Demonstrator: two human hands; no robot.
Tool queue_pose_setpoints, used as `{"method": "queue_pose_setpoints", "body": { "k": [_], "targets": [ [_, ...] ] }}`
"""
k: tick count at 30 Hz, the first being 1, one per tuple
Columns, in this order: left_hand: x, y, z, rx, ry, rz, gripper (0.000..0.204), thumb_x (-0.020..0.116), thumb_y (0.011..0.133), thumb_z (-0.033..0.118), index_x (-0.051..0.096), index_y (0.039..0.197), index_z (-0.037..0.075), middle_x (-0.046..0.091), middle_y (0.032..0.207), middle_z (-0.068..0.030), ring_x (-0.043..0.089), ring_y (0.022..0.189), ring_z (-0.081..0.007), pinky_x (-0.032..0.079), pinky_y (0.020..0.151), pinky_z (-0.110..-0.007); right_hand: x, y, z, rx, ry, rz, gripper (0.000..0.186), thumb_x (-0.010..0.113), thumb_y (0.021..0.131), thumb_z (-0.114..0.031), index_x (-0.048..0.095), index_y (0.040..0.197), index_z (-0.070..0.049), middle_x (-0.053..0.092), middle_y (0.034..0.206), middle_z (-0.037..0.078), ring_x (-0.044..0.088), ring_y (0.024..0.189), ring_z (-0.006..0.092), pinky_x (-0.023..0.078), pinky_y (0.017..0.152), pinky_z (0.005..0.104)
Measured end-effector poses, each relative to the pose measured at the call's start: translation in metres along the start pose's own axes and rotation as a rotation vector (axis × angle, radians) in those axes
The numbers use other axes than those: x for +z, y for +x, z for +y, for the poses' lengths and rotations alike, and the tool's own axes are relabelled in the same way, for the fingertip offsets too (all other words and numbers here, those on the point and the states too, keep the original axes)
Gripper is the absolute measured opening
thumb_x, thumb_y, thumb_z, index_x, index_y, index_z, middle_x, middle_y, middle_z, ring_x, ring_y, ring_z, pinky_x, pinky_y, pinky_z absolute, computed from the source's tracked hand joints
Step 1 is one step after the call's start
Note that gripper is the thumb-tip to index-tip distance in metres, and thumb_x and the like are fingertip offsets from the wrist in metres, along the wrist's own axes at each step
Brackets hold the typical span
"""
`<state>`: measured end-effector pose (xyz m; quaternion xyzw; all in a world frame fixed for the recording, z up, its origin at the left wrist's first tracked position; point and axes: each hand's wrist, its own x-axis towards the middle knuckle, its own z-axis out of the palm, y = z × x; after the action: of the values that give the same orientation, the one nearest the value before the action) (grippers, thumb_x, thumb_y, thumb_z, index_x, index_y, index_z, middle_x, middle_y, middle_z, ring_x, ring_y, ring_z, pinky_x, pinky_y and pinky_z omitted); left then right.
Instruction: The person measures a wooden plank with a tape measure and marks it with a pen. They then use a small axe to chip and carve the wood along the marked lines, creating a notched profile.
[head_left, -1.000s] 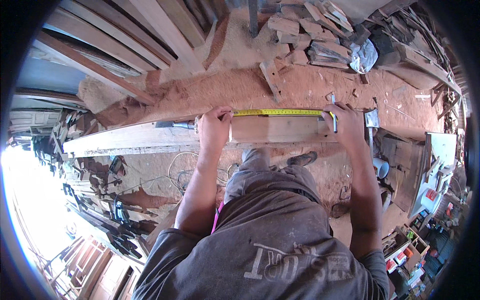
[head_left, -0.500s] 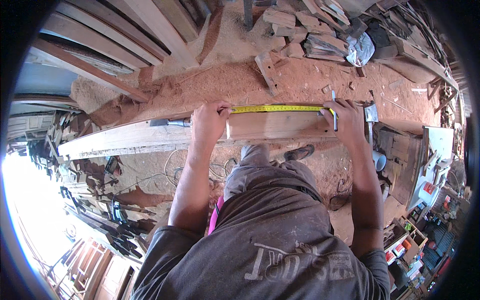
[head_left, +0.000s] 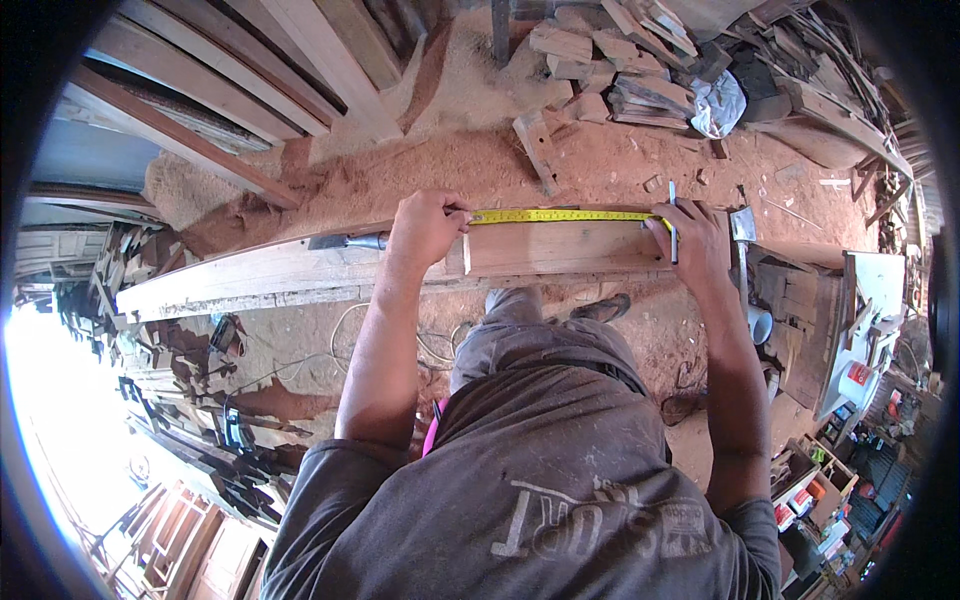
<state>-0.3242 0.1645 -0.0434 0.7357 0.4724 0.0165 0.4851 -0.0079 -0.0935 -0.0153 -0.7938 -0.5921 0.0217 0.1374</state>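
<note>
A yellow tape measure stretches along a long wooden beam in front of me. My left hand pinches the tape's left end at the beam's far edge, just above a short pale crosswise strip. My right hand is closed around a white pen, held upright, and the tape's right end; the tape's case is hidden. A chisel-like tool lies on the beam left of my left hand. A metal-headed tool, like a hammer or hatchet, rests just right of my right hand.
Upright planks lean at the far left. Offcuts and a pale bag lie beyond the beam on sawdust-covered ground. Cables lie on the near side. A white board and cluttered shelving stand at the right.
My left hand has shifted slightly upward along with the tape's left end. My right hand keeps hold of pen and tape, and the view has moved slightly.
</note>
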Motion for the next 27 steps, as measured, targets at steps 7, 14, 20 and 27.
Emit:
{"method": "queue_pose_setpoints", "body": {
  "k": [7,14,20,27],
  "targets": [
    [-0.002,-0.003,0.003,0.024,0.011,0.002,0.017,0.074,0.092,0.007,0.081,0.106,0.002,0.080,0.086,-0.0127,0.080,0.077,-0.0172,0.062,0.077,-0.032,0.000,-0.001,0.002,-0.006,-0.003,-0.028,0.026,0.075,0.098,-0.029,0.076,0.114,-0.009,0.073,0.109,0.012,0.069,0.102,0.0377,0.055,0.092,0.0479],
    [0.001,-0.001,-0.007,0.079,0.061,0.019,0.017,0.074,0.093,0.008,0.081,0.107,0.002,0.081,0.088,-0.0133,0.080,0.079,-0.0180,0.062,0.077,-0.032,0.000,-0.002,-0.002,-0.002,-0.012,-0.005,0.025,0.076,0.097,-0.028,0.076,0.115,-0.011,0.073,0.108,0.012,0.068,0.102,0.0379,0.055,0.091,0.0482],
    [0.001,-0.001,-0.006,0.081,0.096,0.021,0.018,0.073,0.093,0.009,0.081,0.108,0.003,0.081,0.090,-0.0137,0.081,0.080,-0.0198,0.062,0.078,-0.035,0.011,-0.007,0.004,0.014,-0.025,0.004,0.027,0.078,0.095,-0.030,0.076,0.117,-0.014,0.073,0.112,0.011,0.067,0.105,0.0380,0.054,0.091,0.0501],
    [0.007,-0.003,-0.008,0.095,0.146,0.094,0.020,0.073,0.092,0.010,0.082,0.109,0.005,0.080,0.089,-0.0160,0.081,0.081,-0.0232,0.061,0.078,-0.037,0.015,-0.015,-0.005,0.007,-0.107,0.053,0.034,0.077,0.095,-0.035,0.074,0.122,-0.014,0.071,0.117,0.010,0.065,0.113,0.0362,0.049,0.100,0.0520]
  ]
}}
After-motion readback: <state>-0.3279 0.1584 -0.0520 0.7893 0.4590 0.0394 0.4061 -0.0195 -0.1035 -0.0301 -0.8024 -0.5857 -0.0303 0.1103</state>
